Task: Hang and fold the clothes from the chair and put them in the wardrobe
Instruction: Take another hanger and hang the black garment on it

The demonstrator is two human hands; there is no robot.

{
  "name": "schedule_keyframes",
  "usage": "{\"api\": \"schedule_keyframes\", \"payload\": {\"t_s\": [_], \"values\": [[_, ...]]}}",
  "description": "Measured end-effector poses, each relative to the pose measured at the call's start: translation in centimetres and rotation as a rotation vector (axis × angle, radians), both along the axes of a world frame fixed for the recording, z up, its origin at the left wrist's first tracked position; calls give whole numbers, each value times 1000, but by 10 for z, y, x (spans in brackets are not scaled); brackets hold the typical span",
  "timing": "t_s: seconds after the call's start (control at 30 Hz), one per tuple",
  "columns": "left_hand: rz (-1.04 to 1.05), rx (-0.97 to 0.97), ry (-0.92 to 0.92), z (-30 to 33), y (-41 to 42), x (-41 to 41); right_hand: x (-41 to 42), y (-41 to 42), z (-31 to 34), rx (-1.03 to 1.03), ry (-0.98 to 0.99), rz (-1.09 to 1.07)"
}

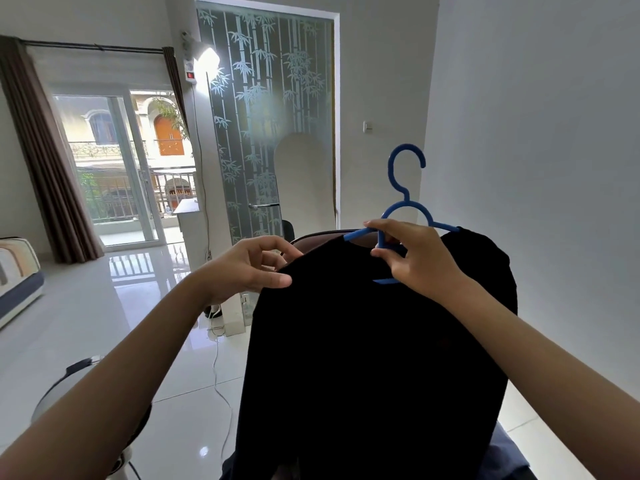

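Obs.: black garment (374, 358) held up at chest height, in front of the chair (313, 239), half-threaded onto blue hanger (403, 206). Right hand (412, 258) grips the hanger's centre, fingers curled around it; left hand (249, 268) pinches the garment's shoulder edge between thumb and fingers. Hanger's left arm is bare outside the neckline (right arm already under cloth). Risk: if the pinch loosens, the unseated shoulder probably slips and the garment slides off. Wardrobe not in view.
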State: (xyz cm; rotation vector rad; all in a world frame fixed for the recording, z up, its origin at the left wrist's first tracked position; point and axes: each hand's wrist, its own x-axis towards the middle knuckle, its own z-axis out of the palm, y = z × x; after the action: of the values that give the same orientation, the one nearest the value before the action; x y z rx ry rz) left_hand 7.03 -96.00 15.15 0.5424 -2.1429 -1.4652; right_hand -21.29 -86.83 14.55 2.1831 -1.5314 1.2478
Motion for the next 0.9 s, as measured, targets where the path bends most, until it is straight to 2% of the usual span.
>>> {"api": "schedule_keyframes", "payload": {"t_s": [0.23,0.43,0.57,0.63,0.7,0.8,0.9], "values": [[-159,162,180,-8,2,-6,-7,7,9,21,30,-32],[0,-54,61,0,13,-5,-6,12,9,60,65,-48],[272,-446,-73,2,21,-13,-2,14,11,69,95,-79],[362,-589,-61,0,28,-19,0,16,11,57,95,-97],[334,-596,-44,-3,31,-19,0,18,12,37,87,-125],[269,-506,-4,-6,31,-14,1,25,14,-20,59,-178],[270,-511,58,-4,36,-12,10,37,15,-152,83,-283]]}}
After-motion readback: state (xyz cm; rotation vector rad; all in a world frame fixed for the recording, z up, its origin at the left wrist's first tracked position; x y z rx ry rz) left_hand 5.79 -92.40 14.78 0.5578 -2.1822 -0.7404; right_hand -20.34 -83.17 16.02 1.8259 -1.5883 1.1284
